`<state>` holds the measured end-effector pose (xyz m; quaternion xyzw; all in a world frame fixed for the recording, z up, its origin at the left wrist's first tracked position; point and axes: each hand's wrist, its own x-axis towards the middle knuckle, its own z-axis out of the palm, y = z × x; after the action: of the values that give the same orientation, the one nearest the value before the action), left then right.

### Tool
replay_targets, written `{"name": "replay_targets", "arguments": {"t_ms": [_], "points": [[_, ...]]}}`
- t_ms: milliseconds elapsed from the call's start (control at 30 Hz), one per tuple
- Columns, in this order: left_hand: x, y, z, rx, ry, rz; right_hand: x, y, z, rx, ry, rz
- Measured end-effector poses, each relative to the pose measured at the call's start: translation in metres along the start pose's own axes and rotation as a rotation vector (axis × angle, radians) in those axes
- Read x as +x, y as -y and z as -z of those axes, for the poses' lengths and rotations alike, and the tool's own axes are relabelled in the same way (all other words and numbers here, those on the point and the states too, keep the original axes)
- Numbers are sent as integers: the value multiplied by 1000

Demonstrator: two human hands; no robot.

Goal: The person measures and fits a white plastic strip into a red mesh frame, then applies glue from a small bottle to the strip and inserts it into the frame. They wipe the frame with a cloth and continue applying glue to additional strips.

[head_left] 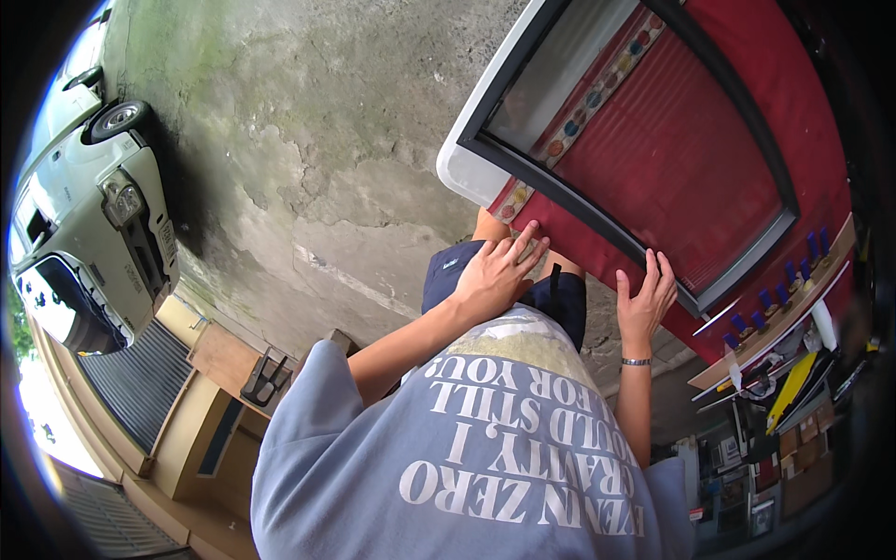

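Observation:
A dark grey rectangular frame [597,210] with rounded corners and a see-through, mesh-like pane [691,177] lies flat on a table spread with a red cloth [789,75]. My left hand [495,275] is at the cloth's near edge, fingers stretched out and holding nothing; its fingertips seem to touch the cloth. Farther right, my right hand [646,301] has its thumb apart and its fingers against the frame's near bar by the near right corner. Whether those fingers press on the bar or only rest there, I cannot tell.
A white table corner [467,173] shows past the cloth. Several blue-handled tools [770,299] stand along a wooden strip at right, near a yellow strip [793,387] and cluttered shelving [737,467]. A white van [103,224] is parked left on concrete ground [308,112].

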<state>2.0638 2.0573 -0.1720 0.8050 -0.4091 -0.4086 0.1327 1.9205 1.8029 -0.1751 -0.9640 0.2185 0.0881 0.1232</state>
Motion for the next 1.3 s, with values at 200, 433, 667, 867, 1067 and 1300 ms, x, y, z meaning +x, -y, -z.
{"name": "replay_targets", "arguments": {"t_ms": [200,433,667,867,1067,1300], "points": [[-9,14,23,-148,-327,1,7,9,11,32,-7,16],[-2,2,52,-397,-373,-22,-19,17,29,145,-74,-144],[23,-78,109,-376,-476,-331,-79,-19,70,207,-333,-399],[4,-251,238,-724,-462,-1076,-154,-107,79,235,-541,-755],[-8,-388,203,-790,-514,-1236,-193,-277,142,54,-869,-784],[94,-363,60,-235,-280,-495,-254,-601,137,91,-860,-977]]}}
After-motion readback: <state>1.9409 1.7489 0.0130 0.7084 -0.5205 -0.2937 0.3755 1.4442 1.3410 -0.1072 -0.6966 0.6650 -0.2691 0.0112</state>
